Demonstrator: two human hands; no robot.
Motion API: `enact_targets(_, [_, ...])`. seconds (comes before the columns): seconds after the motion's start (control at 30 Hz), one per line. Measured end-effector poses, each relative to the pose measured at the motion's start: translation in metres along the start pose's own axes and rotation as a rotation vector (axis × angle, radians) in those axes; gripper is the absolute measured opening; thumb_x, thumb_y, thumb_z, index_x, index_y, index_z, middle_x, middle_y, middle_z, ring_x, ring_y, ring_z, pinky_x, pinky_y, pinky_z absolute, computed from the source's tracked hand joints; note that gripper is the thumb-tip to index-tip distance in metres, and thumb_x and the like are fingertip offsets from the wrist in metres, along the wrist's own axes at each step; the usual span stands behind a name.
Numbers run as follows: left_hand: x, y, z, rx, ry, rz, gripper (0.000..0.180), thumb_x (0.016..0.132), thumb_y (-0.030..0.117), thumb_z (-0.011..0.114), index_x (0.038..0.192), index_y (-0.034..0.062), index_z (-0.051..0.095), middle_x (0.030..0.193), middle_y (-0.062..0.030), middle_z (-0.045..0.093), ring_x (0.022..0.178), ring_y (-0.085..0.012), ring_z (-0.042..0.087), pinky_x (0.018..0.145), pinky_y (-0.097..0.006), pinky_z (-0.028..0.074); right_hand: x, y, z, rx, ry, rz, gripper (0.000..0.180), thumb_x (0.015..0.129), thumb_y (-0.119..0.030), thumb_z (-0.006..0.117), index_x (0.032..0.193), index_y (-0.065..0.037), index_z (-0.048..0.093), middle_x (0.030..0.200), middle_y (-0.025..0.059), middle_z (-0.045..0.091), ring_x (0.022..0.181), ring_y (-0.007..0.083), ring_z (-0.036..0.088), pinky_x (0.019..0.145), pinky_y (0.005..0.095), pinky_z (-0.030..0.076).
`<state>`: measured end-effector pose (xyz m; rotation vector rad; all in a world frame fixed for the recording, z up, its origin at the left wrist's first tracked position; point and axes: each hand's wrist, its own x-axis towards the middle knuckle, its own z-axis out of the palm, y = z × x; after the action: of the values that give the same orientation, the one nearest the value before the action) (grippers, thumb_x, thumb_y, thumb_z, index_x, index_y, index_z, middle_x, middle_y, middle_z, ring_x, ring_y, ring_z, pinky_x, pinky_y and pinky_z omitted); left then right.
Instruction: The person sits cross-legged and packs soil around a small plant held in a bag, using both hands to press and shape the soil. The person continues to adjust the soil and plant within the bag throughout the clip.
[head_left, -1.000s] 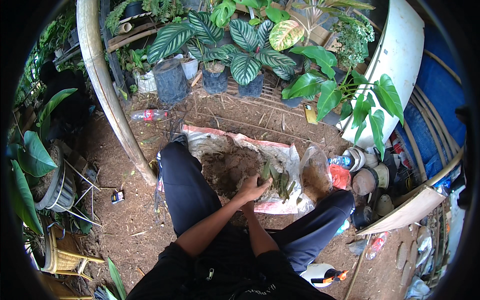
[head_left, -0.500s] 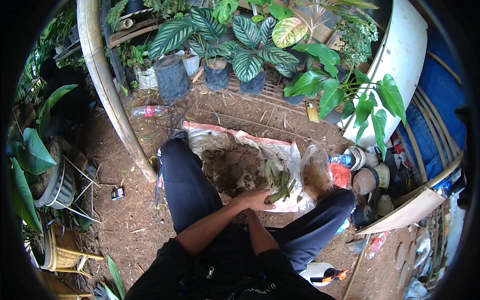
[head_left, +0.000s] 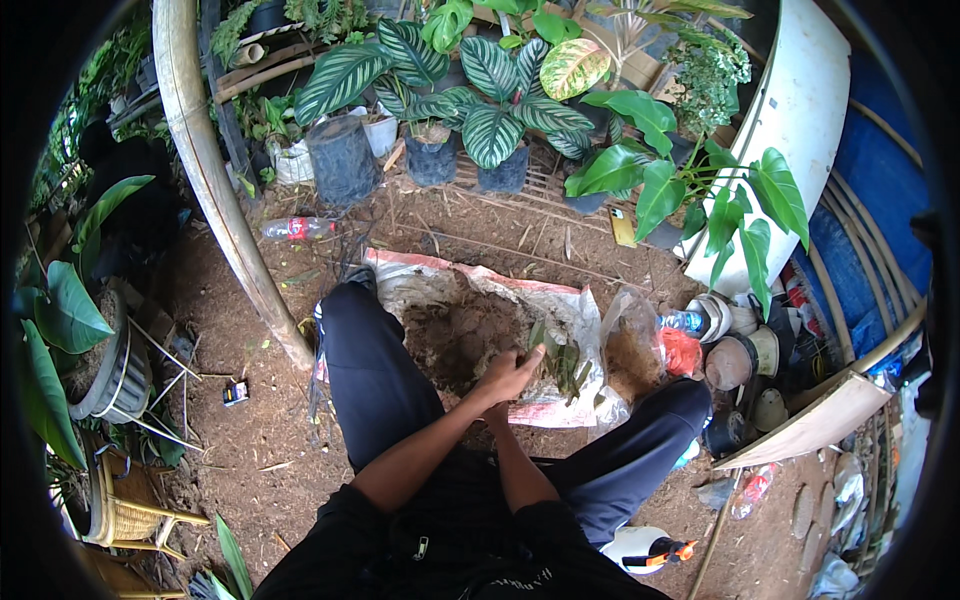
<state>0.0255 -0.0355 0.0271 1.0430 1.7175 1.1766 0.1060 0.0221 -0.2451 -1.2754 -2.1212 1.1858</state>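
My left hand (head_left: 508, 378) reaches across over a spread white sack with reddish edges (head_left: 575, 308). Its fingertips are closed at a green leaf (head_left: 538, 333), beside a small heap of cut green leaf and stem pieces (head_left: 566, 372) on the sack's right part. My right hand (head_left: 497, 412) is just below and behind the left, near the sack's front edge. Its fingers are hidden, so what it holds cannot be seen. Dark, crumbly soil (head_left: 455, 340) covers the sack's middle and left.
A clear plastic bag of brown material (head_left: 632, 350) lies right of the sack, near stacked pots (head_left: 730, 362). Potted striped-leaf plants (head_left: 500, 165) line the far side. A bamboo pole (head_left: 215, 190) slants at left. A spray bottle (head_left: 640, 548) stands by my right leg.
My left hand has moved up and slightly left, away from the lower end of the leaf pieces. The pieces lie differently on the sack. My right hand has risen slightly.
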Motion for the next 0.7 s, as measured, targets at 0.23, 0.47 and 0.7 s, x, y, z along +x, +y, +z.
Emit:
enact_targets(0.23, [0.011,-0.007,-0.004,-0.157,0.171,-0.197,0.058,0.088,0.056,0.045,0.082,0.0012,0.062,0.073,-0.0106,0.059,0.073,-0.0197,0.055,0.072,-0.034,0.041,0.009,0.026,0.019,0.086,0.058,0.048,0.064,0.075,-0.037,0.066,0.125,-0.005,0.042,0.113,0.0204,0.058,0.104,0.0365,0.056,0.085,0.0463,0.045])
enact_targets(0.47, [0.016,-0.016,0.001,-0.347,0.328,-0.188,0.054,0.088,0.051,0.046,0.092,-0.0019,0.058,0.080,-0.0167,0.059,0.082,-0.0315,0.057,0.076,-0.039,0.042,-0.009,-0.026,-0.001,0.258,0.023,0.105,0.060,0.074,-0.038,0.067,0.120,-0.006,0.046,0.113,0.0180,0.059,0.106,0.0344,0.056,0.086,0.0431,0.045])
enact_targets(0.7, [0.036,-0.037,0.004,-0.557,0.273,-0.324,0.058,0.089,0.047,0.044,0.114,-0.0041,0.054,0.114,-0.0276,0.055,0.113,-0.0397,0.049,0.092,-0.041,0.037,-0.012,-0.052,-0.013,0.238,-0.040,0.270,0.057,0.073,-0.039,0.066,0.118,-0.007,0.049,0.111,0.0170,0.058,0.098,0.0351,0.057,0.084,0.0435,0.045])
